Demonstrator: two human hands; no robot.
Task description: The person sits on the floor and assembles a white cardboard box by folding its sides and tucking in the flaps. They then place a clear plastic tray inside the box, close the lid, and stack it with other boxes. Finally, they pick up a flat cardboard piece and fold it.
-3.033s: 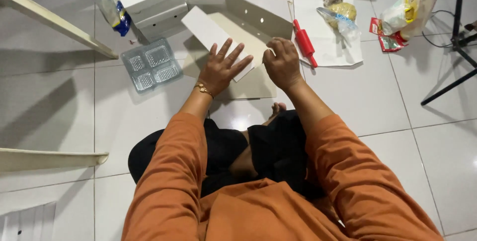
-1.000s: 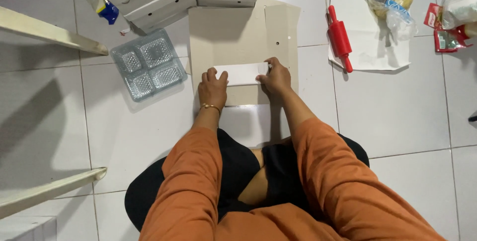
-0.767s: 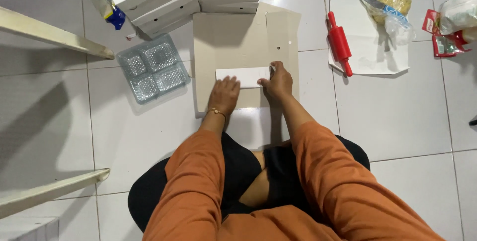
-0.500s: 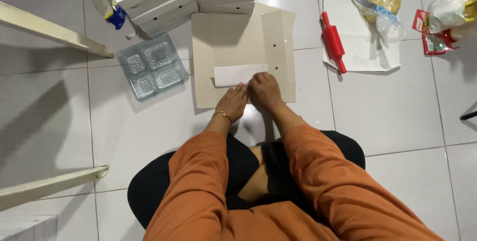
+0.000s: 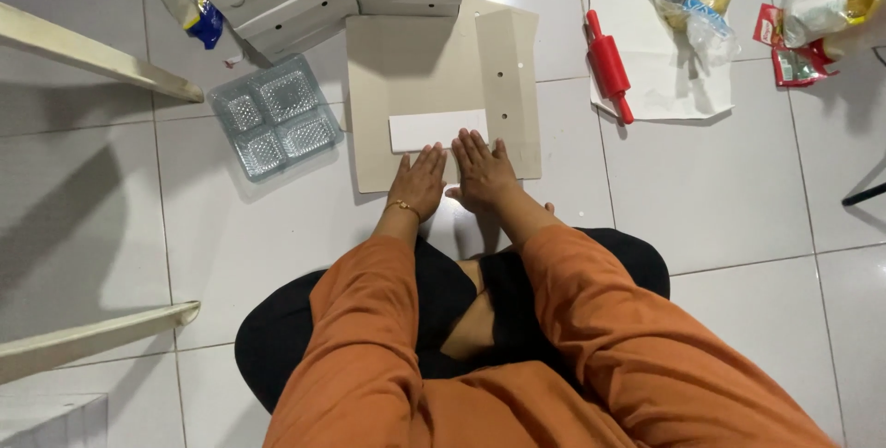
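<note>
From the head camera, my left hand [image 5: 420, 180] and right hand [image 5: 482, 169] lie flat, fingers [image 5: 476, 145] spread and gripping nothing, pressing the near edge of the flat cardboard box blank [image 5: 415, 70] on the floor in front of my knees. I judge I'm creasing a fold; next the white folded flap [image 5: 436, 129] needs lifting upright

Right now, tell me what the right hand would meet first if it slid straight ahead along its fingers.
Probably the folded white flap lying on the flat cardboard sheet, just beyond the right hand.
</note>
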